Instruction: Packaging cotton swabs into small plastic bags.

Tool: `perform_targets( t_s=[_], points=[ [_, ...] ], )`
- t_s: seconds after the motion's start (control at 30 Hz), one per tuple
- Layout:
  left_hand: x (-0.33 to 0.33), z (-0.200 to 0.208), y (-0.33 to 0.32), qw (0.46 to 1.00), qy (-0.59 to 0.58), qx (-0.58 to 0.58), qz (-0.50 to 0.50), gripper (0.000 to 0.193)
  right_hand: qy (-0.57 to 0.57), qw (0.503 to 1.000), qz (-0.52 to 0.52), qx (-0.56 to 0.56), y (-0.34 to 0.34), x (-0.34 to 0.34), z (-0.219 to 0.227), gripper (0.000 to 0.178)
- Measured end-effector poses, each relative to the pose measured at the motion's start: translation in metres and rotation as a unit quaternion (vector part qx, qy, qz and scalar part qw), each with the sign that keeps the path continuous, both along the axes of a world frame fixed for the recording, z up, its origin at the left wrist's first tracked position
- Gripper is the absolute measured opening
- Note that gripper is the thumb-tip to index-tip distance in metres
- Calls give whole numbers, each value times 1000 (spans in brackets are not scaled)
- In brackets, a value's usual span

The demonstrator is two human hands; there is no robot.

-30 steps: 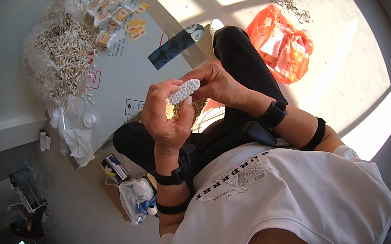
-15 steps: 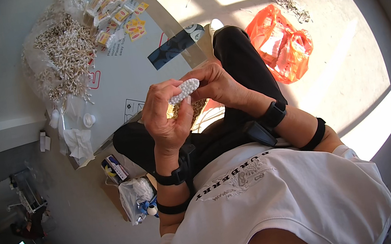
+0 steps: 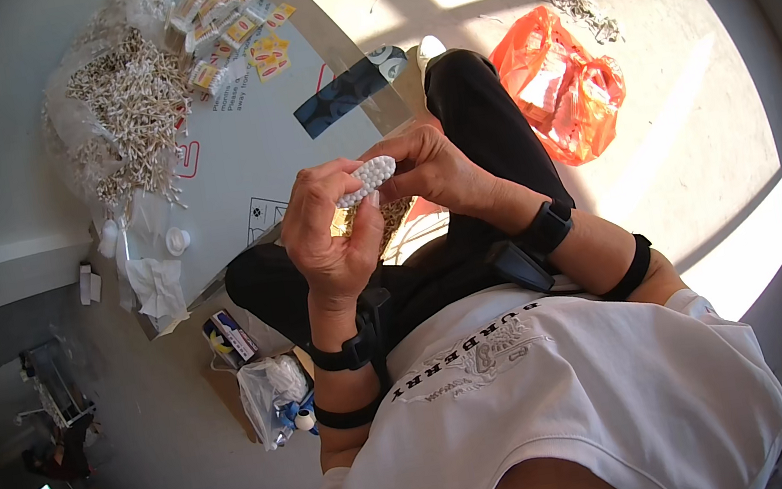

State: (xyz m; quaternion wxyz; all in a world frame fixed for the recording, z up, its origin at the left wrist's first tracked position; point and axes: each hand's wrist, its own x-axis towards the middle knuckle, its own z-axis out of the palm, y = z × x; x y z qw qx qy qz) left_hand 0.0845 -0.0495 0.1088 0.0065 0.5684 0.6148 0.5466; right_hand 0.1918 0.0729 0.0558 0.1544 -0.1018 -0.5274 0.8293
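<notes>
Between my hands is a bundle of cotton swabs [image 3: 370, 177], its white tips packed together and facing up. My left hand [image 3: 325, 224] is closed around the bundle's left and lower side. The fingers and thumb of my right hand [image 3: 436, 172] pinch its right end. Below the hands, a box or bag of more swabs [image 3: 395, 222] partly shows by my lap. On the table to the left lies a large heap of loose cotton swabs [image 3: 132, 101] in clear plastic. Small packs of swabs with yellow labels [image 3: 226, 21] lie beyond it.
The tabletop [image 3: 226, 158] carries yellow cards [image 3: 270, 57], a small white cup [image 3: 177, 240] and white tissue [image 3: 156, 285]. An orange plastic bag [image 3: 560, 88] stands on the floor at right. A carton with a plastic bag [image 3: 274, 394] sits at lower left.
The swab bundle has shifted very slightly left in my fingers. Both hands keep their grip, and the surroundings look the same.
</notes>
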Motion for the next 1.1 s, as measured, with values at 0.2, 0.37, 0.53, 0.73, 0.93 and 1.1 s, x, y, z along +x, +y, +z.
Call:
perform_targets(
  t_s=[0.2,0.37,0.53,0.73,0.93,1.1],
  points=[
    [1,1,0,1000,5,-2,3,24,-1,1000,4,8,0,0,-3,18],
    [-1,-3,-1,1000,3,-6,30,26,5,1000,9,1,-3,0,-2,18],
    [-3,-6,-6,999,-29,-27,35,24,3,1000,21,7,-3,1,0,19],
    [-8,-5,-7,999,-22,-30,33,23,1,999,44,-28,-2,1,-1,23],
    [-13,2,-8,998,-27,-55,21,23,-21,996,81,-10,0,3,0,27],
    [-17,5,-9,997,-16,-80,-9,22,-32,996,80,16,1,4,1,26]
  ],
)
